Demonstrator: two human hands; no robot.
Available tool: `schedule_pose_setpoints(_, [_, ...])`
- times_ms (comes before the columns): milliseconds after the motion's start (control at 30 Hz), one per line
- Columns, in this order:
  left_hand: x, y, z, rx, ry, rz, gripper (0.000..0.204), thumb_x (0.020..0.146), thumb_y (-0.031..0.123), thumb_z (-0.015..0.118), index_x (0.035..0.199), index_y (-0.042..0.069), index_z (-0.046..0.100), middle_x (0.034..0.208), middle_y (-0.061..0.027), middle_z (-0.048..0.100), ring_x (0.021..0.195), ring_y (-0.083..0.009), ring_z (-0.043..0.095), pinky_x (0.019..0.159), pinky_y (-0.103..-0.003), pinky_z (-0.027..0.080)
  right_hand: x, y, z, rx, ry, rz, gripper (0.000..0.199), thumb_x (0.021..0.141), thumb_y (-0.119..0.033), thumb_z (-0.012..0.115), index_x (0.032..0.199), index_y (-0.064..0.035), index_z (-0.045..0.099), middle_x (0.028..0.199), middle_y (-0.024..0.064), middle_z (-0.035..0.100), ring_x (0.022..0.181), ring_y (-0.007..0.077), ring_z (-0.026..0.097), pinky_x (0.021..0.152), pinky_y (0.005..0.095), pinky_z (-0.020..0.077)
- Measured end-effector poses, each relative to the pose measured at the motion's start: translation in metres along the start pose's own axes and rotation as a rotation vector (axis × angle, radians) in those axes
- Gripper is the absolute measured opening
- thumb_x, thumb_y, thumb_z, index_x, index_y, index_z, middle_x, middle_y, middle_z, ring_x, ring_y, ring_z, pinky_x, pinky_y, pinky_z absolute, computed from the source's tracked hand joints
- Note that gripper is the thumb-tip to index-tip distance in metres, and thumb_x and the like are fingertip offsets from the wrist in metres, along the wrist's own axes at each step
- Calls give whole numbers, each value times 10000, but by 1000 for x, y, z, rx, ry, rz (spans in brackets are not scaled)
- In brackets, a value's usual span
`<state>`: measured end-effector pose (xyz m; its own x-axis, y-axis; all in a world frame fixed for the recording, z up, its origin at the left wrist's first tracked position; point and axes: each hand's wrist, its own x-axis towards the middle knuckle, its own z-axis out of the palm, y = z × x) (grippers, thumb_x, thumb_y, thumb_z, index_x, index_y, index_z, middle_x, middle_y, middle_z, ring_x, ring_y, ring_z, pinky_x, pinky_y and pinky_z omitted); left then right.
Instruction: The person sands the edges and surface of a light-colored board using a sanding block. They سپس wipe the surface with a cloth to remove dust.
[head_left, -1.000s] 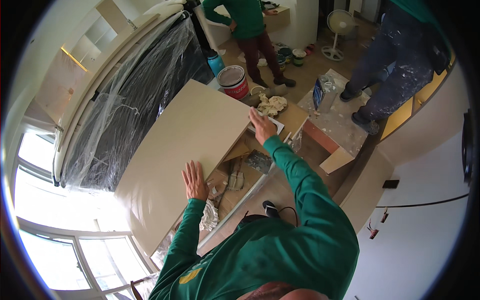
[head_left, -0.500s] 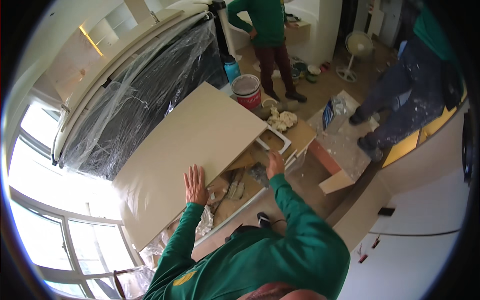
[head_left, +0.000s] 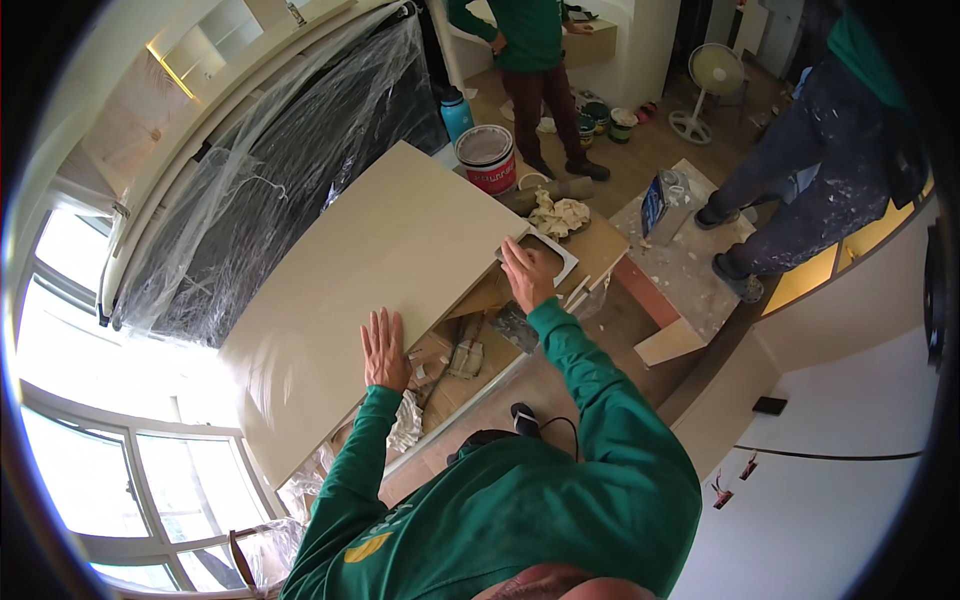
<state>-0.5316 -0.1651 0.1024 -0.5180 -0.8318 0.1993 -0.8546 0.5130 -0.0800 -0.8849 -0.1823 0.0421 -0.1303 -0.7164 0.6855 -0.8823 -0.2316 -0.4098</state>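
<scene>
A large beige panel [head_left: 370, 240] lies slantwise in front of me, its near edge running below both hands. On its surface near that edge, my left hand [head_left: 384, 352] rests flat with fingers spread. At the panel's right corner, my right hand [head_left: 528, 275] has its fingers pressed together over the edge. A small greyish bit shows by those fingertips, too little to name. Just beyond the right hand sits a white square frame [head_left: 568, 262] with an opening. Below the panel's edge, a dark sheet [head_left: 513, 326] and a pale crumpled piece [head_left: 466, 360] lie on a wooden board.
A red-and-white bucket [head_left: 487, 165] and a blue bottle [head_left: 456, 115] stand beyond the panel, near a crumpled cloth [head_left: 560, 215]. Plastic film [head_left: 270, 180] covers a dark surface at left. Two people stand ahead; one has paint-spotted trousers [head_left: 825, 190]. A fan [head_left: 715, 72] stands behind.
My right hand has moved up and left, from beside the board to the panel's corner, its fingers now straighter. My left hand stays flat on the panel. The view has shifted slightly.
</scene>
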Motion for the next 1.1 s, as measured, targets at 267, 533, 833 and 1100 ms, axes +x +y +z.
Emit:
schedule_pose_setpoints(267, [-4,2,-2,-3,-29,-14,1003,739,199,853,1589,58,340,1679,-194,256,1570,-397,195,1280,-578,164,-2,2,-8,-28,-28,-34,418,929,-107,707,1334,-25,644,1454,90,602,1013,351,604,916,445,522])
schedule_pose_setpoints(533, [0,4,-2,-135,18,-26,918,718,-23,679,1575,43,357,1663,-203,291,1566,-403,205,1281,-569,165,0,1,-8,63,-10,-92,451,920,-81,711,1361,-29,635,1444,89,614,981,358,587,870,453,525])
schedule_pose_setpoints(833, [1,0,2,-79,19,-14,893,765,34,665,1594,39,331,1667,-213,283,1568,-404,207,1282,-578,148,20,36,-4,-23,51,-26,490,904,-115,746,1373,-41,625,1447,109,609,1000,376,605,904,463,521])
schedule_pose_setpoints(1100, [1,1,6,-58,13,-17,917,756,13,671,1601,46,317,1678,-196,266,1567,-400,210,1283,-569,161,11,37,3,-6,1,-53,463,942,-101,687,1397,-51,618,1490,102,578,1051,373,596,937,468,499])
